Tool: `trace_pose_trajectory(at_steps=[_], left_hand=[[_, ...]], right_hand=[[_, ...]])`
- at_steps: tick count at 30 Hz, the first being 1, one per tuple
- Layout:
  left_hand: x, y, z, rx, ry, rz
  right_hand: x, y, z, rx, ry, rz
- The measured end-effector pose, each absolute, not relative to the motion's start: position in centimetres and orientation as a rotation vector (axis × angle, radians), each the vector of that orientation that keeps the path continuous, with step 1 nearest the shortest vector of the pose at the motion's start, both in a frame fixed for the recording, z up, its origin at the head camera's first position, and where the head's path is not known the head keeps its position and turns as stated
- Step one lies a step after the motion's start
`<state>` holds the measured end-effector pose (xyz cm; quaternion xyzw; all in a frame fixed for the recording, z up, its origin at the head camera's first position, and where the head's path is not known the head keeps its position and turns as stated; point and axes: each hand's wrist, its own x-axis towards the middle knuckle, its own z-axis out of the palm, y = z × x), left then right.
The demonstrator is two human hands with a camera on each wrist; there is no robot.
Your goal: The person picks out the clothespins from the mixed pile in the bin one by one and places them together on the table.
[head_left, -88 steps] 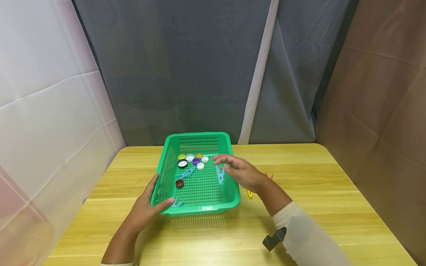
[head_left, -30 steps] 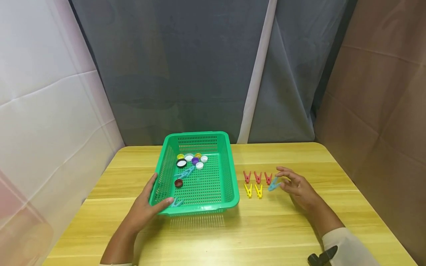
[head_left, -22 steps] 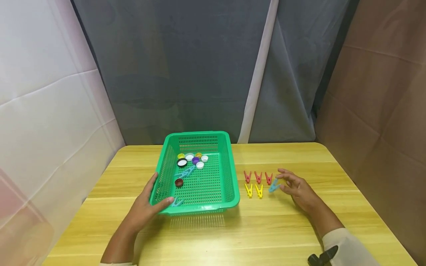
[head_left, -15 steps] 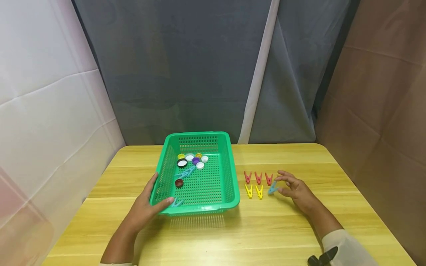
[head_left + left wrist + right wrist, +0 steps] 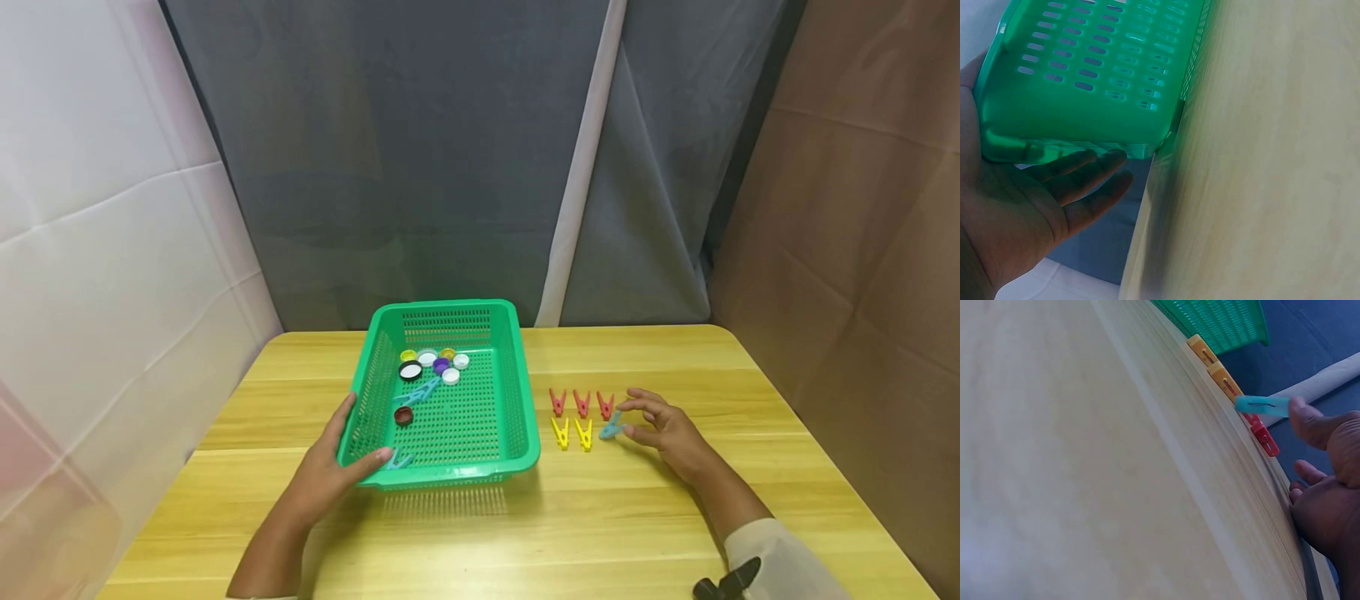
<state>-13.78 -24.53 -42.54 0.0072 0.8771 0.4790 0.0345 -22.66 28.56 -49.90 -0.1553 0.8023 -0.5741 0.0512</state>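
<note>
My left hand (image 5: 322,471) holds the near left corner of the green plastic basket (image 5: 457,472), thumb over the rim and fingers along the outside wall. Two blue clothespins lie in it, one (image 5: 418,391) mid-basket and one (image 5: 399,459) partly hidden by my thumb. My right hand (image 5: 671,437) pinches another blue clothespin (image 5: 611,428) between thumb and fingers, low over the table. In the right wrist view this clothespin (image 5: 1263,404) points away from the thumb. Just left of it stand two yellow clothespins (image 5: 583,434) in a row, behind them three red clothespins (image 5: 582,403).
Several bottle caps, among them a purple cap (image 5: 441,366), a black-rimmed cap (image 5: 410,371) and a dark red cap (image 5: 403,416), lie in the basket. Grey cloth (image 5: 450,167) hangs behind the wooden table (image 5: 480,550); more cloth flanks it on both sides.
My right hand has carried the blue clothespin from the basket to the right of the yellow row, lowering it slightly nearer in the last second. My left hand keeps holding the basket.
</note>
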Motion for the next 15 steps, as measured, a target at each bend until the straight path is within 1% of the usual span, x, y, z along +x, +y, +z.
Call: trace_pose_trajectory(at_steps=[15], left_hand=[[-13.85,-24.59,-42.67,0.032,2.699,1.475]], right_hand=[[-22.79,28.57,-50.27,-0.465,2.456,-1.736]])
